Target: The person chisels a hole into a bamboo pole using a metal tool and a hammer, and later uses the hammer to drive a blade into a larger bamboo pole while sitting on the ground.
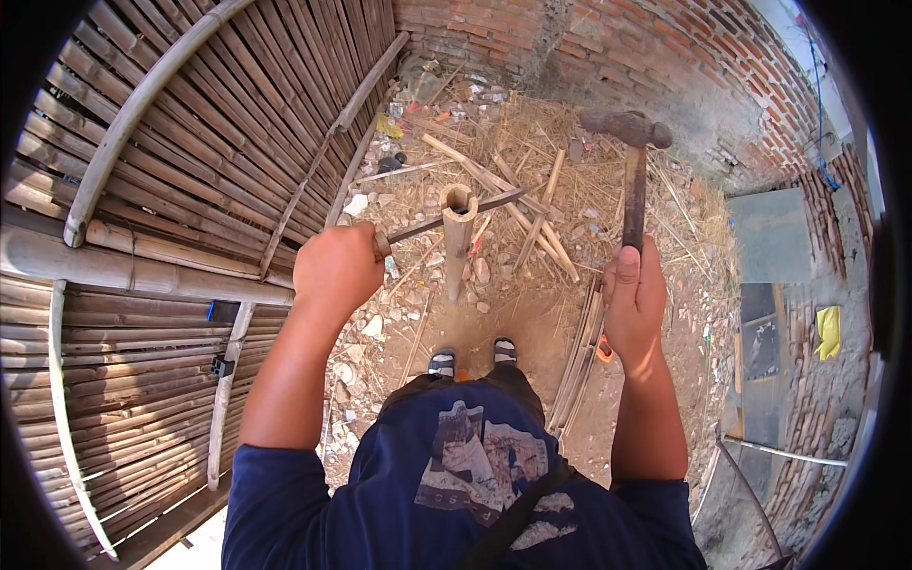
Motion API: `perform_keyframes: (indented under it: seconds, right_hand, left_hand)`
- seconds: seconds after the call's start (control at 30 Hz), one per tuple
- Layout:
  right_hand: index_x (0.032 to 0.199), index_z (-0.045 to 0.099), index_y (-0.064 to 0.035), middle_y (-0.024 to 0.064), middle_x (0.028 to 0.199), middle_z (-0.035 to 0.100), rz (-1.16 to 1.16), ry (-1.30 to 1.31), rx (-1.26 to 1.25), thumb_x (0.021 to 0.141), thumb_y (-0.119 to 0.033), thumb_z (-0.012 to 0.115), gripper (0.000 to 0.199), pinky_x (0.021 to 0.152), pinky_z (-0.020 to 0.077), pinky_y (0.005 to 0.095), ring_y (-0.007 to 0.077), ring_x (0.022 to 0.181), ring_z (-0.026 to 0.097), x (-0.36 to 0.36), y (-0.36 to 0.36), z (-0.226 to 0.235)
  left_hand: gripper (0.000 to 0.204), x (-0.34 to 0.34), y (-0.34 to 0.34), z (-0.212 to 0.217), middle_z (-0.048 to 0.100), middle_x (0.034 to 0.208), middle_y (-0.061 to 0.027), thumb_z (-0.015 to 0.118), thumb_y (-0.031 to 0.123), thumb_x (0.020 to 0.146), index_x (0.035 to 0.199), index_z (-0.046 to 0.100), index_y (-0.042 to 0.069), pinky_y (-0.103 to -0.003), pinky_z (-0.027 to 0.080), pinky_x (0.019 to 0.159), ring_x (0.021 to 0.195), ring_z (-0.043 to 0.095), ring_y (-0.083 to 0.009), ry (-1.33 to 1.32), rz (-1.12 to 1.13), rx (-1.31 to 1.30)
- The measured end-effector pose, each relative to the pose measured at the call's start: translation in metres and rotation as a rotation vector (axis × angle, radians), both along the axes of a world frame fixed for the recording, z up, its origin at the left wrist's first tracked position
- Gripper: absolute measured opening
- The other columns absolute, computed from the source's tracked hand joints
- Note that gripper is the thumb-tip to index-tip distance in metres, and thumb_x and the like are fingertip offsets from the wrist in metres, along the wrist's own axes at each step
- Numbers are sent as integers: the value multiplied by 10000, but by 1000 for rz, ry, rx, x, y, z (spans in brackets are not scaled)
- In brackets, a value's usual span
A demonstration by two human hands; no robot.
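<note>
My left hand (334,266) is closed round the wooden handle of a long-bladed knife (502,199). The blade runs to the right across an upright bamboo pole (457,242); its middle stretch is hidden by the pole near the top. The pole is hollow, with an uneven, notched rim; I cannot tell how deep the blade sits in it. In my right hand (634,296) a hammer (634,176) is gripped by its dark handle. Its rusty head is raised, to the right of the pole and apart from it.
Split bamboo pieces (546,223) lie among straw, stones and litter beyond the pole. Long strips (578,366) rest on the dirt right of my feet. A bamboo slat wall (209,142) rises at the left, a brick wall (655,47) at the back. A yellow cloth (827,332) is far right.
</note>
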State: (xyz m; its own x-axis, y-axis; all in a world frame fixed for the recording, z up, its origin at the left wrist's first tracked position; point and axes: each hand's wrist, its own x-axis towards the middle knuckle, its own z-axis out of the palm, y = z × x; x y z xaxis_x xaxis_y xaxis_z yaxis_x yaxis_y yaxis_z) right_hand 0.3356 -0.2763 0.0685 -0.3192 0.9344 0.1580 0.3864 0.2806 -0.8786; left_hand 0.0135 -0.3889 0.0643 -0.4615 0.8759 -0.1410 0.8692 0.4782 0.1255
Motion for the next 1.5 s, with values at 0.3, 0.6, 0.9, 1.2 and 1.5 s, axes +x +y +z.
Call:
perform_keyframes:
  seconds: [0.3,0.6,0.9,1.2,1.5]
  right_hand:
    - [1085,568,4,278,784,643,89,-301,18,1091,-364,536,369,665,485,490,493,776,647,-15,1,-9]
    - [1055,574,-16,289,793,656,165,-539,-5,1063,-367,579,351,691,496,545,514,768,641,-21,7,-55]
    - [1190,635,-2,163,814,613,176,-31,-156,1083,-278,565,304,686,494,385,247,692,613,5,-18,-3]
    - [1285,577,26,161,745,633,296,-22,63,1086,-281,564,366,629,496,400,279,646,650,-30,-51,23]
    - [1187,560,-18,217,725,633,365,-231,43,1087,-309,542,309,606,493,487,433,662,666,-52,-53,12]
  left_hand:
    - [185,-7,-3,-2,758,893,-183,713,226,859,972,747,83,-497,599,805,870,748,-385,31,-7,-12]
    - [210,4,-1,6,760,938,-184,710,211,853,1012,743,79,-486,596,830,904,745,-375,-6,-46,-59]
    - [424,-15,8,15,736,901,-219,808,403,859,1008,713,18,-512,556,832,923,713,-432,-191,-266,22]
    - [459,-5,9,14,731,910,-230,796,441,873,982,709,4,-523,553,830,922,706,-434,-88,-158,-29]
    - [384,-13,1,-3,738,902,-209,785,399,880,958,718,29,-522,569,822,922,717,-414,-65,-53,-5]
